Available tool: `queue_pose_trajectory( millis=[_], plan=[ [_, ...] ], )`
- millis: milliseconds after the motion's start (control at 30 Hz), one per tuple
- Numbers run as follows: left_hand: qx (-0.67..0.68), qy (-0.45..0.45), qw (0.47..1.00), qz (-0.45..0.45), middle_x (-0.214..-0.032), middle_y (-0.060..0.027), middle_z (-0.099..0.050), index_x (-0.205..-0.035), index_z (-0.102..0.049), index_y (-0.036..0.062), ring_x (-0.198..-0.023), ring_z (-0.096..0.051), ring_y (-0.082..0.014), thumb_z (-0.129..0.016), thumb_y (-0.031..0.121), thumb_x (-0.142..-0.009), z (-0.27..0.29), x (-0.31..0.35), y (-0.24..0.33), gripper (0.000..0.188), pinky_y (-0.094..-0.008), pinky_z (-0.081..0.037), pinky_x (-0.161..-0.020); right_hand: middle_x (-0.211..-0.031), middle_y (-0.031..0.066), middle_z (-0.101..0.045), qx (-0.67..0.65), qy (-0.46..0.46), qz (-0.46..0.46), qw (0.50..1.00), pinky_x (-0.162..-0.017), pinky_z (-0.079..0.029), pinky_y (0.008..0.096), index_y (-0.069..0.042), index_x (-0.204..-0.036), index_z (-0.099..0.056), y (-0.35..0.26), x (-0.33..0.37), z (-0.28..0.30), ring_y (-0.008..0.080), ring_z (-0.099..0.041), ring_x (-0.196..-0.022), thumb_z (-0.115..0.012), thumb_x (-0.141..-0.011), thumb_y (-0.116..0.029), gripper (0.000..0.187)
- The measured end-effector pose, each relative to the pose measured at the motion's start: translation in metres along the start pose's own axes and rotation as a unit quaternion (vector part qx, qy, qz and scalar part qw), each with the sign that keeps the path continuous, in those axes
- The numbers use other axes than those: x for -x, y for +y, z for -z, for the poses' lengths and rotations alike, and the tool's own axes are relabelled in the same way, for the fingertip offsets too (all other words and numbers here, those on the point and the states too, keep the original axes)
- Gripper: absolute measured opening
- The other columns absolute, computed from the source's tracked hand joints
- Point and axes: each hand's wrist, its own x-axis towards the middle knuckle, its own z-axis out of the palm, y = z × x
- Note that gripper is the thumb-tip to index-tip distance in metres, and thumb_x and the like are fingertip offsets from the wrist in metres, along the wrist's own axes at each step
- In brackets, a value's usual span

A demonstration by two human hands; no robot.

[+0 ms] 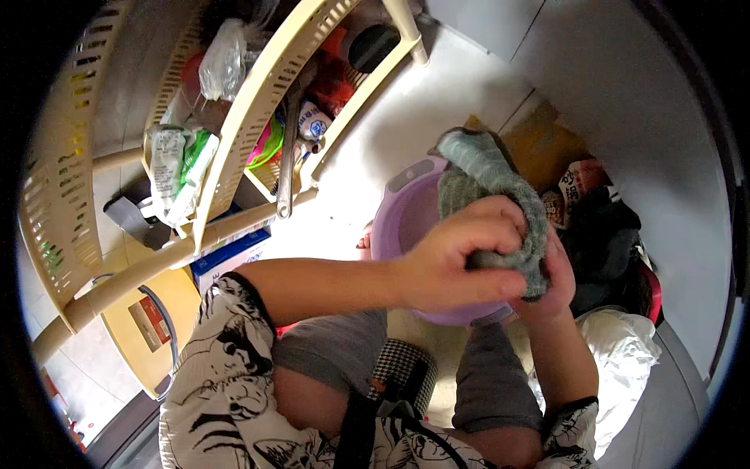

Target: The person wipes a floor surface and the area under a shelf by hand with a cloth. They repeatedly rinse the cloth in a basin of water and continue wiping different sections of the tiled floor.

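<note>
Both my hands grip a bunched grey-green knitted cloth (488,176), which could be a sock. It hangs over a light purple plastic basin (384,227) with cut-out handles, in front of my knees. My left hand (465,254) is closed round the cloth from the left, its thumb across the front. From the right, my right hand (556,273) presses on the lower folds; its fingers are partly hidden behind the cloth. The upper end of the cloth is paler and sticks up past the basin's far rim. Most of the basin's inside is covered by the cloth and my hands.
On the left stands a cream plastic rack (258,102) with bags and packages on its shelves. A yellow bucket (125,328) is below it. Dark cloth (598,234) lies right of the basin, beside a white plastic bag (621,344) and a grey wall panel (664,141).
</note>
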Motion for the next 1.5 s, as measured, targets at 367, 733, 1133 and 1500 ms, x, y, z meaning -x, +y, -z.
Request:
queue_pose_trajectory(
  millis=[367, 733, 1133, 1500],
  plan=[
    [0.200, 0.337, 0.871, 0.296, -0.083, -0.0073, -0.057, -0.099, -0.048, 0.0103, -0.067, -0.059, -0.0200, -0.057, 0.028, -0.086, 0.014, -0.060, -0.033, 0.024, -0.0350, -0.050, -0.049, -0.111, 0.0122, -0.052, 0.359, 0.043, 0.036, 0.932, -0.091, -0.038, 0.0308, -0.001, -0.122, -0.042, -0.001, -0.032, 0.013, 0.0218, -0.050, -0.106, -0.048, -0.086, -0.010, 0.038],
    [-0.343, 0.550, 0.758, 0.070, -0.107, -0.0232, -0.052, -0.107, -0.045, -0.0030, -0.099, -0.051, -0.0387, -0.051, 0.020, -0.085, 0.178, -0.146, -0.177, 0.033, -0.0430, -0.039, -0.086, -0.107, 0.0102, -0.056, 0.339, 0.173, -0.026, 0.924, -0.089, -0.041, 0.0320, 0.000, -0.125, -0.043, -0.002, 0.055, 0.080, 0.0182, -0.054, -0.099, -0.052, -0.087, -0.008, 0.040],
    [-0.588, 0.271, 0.624, 0.437, -0.114, -0.0172, -0.057, -0.112, -0.057, 0.0049, -0.103, -0.057, -0.0294, -0.043, 0.030, -0.084, 0.234, -0.199, -0.207, 0.039, -0.0348, -0.046, -0.086, -0.099, 0.0098, -0.059, 0.357, 0.251, -0.085, 0.896, -0.083, -0.044, 0.0311, 0.001, -0.116, -0.050, -0.014, 0.081, 0.105, 0.0184, -0.057, -0.093, -0.051, -0.087, -0.005, 0.030],
    [-0.682, -0.202, 0.686, 0.155, -0.136, -0.0052, -0.039, -0.124, -0.049, 0.0250, -0.124, -0.035, -0.0311, -0.044, 0.031, -0.088, 0.136, -0.150, -0.241, 0.037, -0.0455, -0.033, -0.101, -0.094, 0.0101, -0.059, 0.378, 0.224, -0.058, 0.896, -0.080, -0.046, 0.0293, 0.002, -0.106, -0.054, -0.001, 0.074, 0.092, 0.0187, -0.058, -0.086, -0.050, -0.085, 0.002, 0.022]
  ],
)
